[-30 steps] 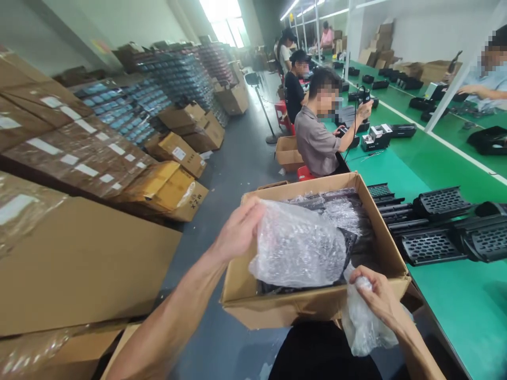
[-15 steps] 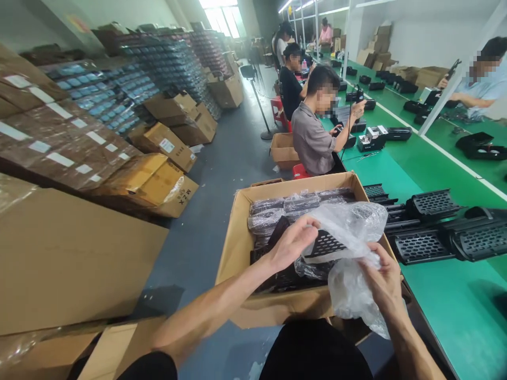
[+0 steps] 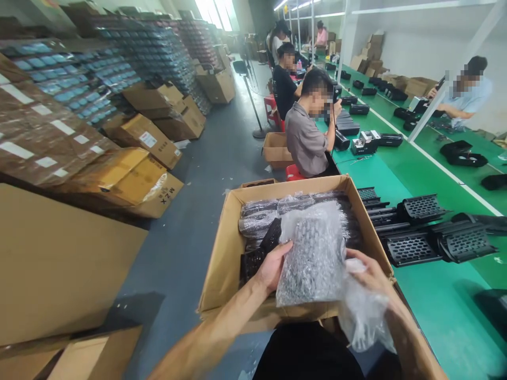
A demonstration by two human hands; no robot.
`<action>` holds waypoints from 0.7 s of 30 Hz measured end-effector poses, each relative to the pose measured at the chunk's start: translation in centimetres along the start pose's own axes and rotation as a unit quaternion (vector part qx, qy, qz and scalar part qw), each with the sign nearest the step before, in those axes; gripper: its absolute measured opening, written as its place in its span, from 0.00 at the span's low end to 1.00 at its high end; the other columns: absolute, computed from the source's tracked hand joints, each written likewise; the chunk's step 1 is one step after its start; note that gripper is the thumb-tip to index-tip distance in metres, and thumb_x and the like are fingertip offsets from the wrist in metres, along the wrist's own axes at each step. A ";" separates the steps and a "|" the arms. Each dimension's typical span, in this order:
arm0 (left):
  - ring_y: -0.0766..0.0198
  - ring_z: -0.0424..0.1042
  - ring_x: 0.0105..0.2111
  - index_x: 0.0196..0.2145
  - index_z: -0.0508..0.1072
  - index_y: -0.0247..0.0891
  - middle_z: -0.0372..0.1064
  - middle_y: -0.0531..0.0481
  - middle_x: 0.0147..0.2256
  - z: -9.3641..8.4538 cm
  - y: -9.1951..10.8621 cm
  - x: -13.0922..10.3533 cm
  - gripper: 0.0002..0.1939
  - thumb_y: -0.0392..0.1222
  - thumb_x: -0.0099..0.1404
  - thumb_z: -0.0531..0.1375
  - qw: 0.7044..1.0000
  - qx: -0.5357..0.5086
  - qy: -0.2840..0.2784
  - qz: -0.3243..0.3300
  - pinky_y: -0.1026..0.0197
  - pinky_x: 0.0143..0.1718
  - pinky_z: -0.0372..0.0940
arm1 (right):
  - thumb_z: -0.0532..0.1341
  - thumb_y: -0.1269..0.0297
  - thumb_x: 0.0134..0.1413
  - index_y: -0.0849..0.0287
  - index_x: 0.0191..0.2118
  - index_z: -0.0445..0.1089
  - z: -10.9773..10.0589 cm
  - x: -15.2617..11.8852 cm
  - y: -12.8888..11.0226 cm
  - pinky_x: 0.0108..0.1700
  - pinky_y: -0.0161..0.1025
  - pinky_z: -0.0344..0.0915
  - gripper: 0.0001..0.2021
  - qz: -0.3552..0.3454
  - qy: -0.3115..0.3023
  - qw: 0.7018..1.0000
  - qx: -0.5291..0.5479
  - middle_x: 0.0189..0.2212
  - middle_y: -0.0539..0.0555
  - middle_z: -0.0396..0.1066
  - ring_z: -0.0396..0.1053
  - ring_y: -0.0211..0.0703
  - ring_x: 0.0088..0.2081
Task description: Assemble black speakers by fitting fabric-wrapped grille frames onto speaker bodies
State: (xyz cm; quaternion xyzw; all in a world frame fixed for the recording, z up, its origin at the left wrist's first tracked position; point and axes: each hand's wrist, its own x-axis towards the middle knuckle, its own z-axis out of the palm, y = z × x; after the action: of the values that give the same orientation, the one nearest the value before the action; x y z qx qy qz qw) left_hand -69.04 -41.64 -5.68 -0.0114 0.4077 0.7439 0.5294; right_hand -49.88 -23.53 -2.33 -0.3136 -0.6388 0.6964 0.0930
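Note:
A black perforated panel shows faintly through a clear bubble-wrap bag (image 3: 311,258), which is tilted toward me over a cardboard box (image 3: 214,264). My left hand (image 3: 273,266) grips the bag's left edge, thumb on the front. At the right edge, my right hand (image 3: 372,274) is closed on a crumpled clear plastic bag (image 3: 364,316) that hangs below it; whether it also touches the wrapped panel, I cannot tell. Inside the box lie several wrapped black parts (image 3: 257,224) and an unwrapped black perforated piece (image 3: 253,261).
On the green worktable (image 3: 435,295) to the right lie several bare black perforated housings (image 3: 412,248). A person in a grey shirt (image 3: 307,137) sits further along the table. Stacked cartons (image 3: 150,142) and a large cardboard sheet (image 3: 59,258) stand at left.
The perforated panel, partly bare before, is now covered by the bubble-wrap bag. My left hand has shifted down to the bag's left edge. The view has turned slightly.

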 end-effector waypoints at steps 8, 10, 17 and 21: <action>0.48 0.81 0.35 0.41 0.79 0.37 0.80 0.43 0.32 0.0 0.2 -2.1 0.17 0.53 0.62 0.69 0.998 -0.012 0.015 -0.064 0.51 0.39 0.75 | 0.74 0.52 0.38 0.58 0.32 0.73 3.3 0.6 2.3 0.27 0.34 0.62 0.18 0.031 -0.008 0.992 0.120 0.23 0.48 0.69 0.65 0.39 0.24; 0.52 0.80 0.32 0.40 0.79 0.37 0.79 0.45 0.31 -0.2 0.1 -2.0 0.21 0.55 0.57 0.73 0.998 -0.002 0.020 -0.060 0.54 0.36 0.74 | 0.75 0.48 0.37 0.57 0.39 0.76 3.2 0.6 2.5 0.29 0.37 0.66 0.24 0.045 -0.018 0.981 0.188 0.28 0.51 0.74 0.69 0.43 0.27; 0.62 0.75 0.29 0.37 0.78 0.34 0.78 0.49 0.31 0.1 -1.8 -0.8 0.32 0.56 0.40 0.81 0.994 0.110 0.010 -0.015 0.61 0.34 0.68 | 0.78 0.50 0.31 0.58 0.18 0.63 4.9 0.2 3.5 0.20 0.32 0.52 0.24 0.087 -0.041 0.978 0.183 0.15 0.46 0.59 0.53 0.32 0.17; 0.56 0.77 0.35 0.39 0.79 0.34 0.79 0.47 0.33 0.3 -1.9 -1.5 0.37 0.64 0.40 0.79 0.988 0.152 -0.039 -0.003 0.59 0.40 0.68 | 0.74 0.46 0.40 0.56 0.16 0.59 4.1 -1.0 3.9 0.20 0.33 0.47 0.27 0.066 -0.048 0.995 0.061 0.15 0.45 0.53 0.48 0.32 0.18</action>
State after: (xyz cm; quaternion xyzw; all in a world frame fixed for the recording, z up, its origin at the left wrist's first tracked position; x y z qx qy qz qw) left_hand -66.73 -42.41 -5.93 0.0975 0.4950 0.6715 0.5427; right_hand -50.35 -28.09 -5.76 -0.3152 -0.5767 0.7529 0.0352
